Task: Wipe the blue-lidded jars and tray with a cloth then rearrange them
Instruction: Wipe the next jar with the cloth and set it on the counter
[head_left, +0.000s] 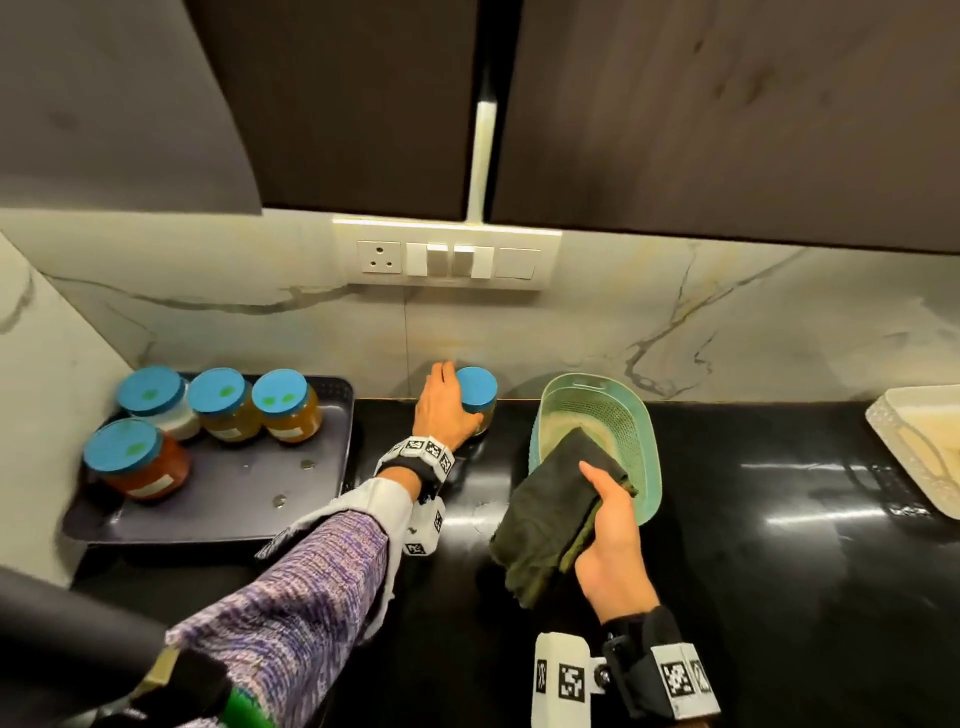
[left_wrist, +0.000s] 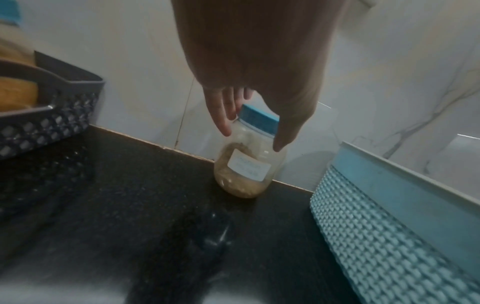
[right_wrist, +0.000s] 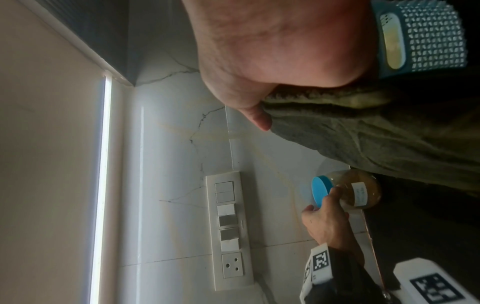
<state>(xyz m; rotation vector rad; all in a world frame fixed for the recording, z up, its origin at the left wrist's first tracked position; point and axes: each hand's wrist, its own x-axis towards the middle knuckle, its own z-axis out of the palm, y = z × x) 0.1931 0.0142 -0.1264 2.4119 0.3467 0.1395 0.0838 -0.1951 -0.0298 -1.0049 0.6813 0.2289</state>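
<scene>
A blue-lidded jar (head_left: 477, 391) of pale brown contents stands on the black counter against the wall. My left hand (head_left: 444, 410) grips it at the lid and neck; the left wrist view shows fingers and thumb on either side of the jar (left_wrist: 244, 164). My right hand (head_left: 608, 535) holds a folded dark green cloth (head_left: 550, 519) above the counter, in front of the jar. At the left lies the dark tray (head_left: 234, 499) with several blue-lidded jars: a red one (head_left: 130, 457), a white one (head_left: 156, 397) and two amber ones (head_left: 221, 397).
A teal perforated basket (head_left: 543, 415) sits right of the gripped jar, partly under the cloth. A white tray (head_left: 914, 447) lies at the far right. A switch panel (head_left: 447, 260) is on the marble wall, under dark cabinets. The wall corner stands just left of the tray.
</scene>
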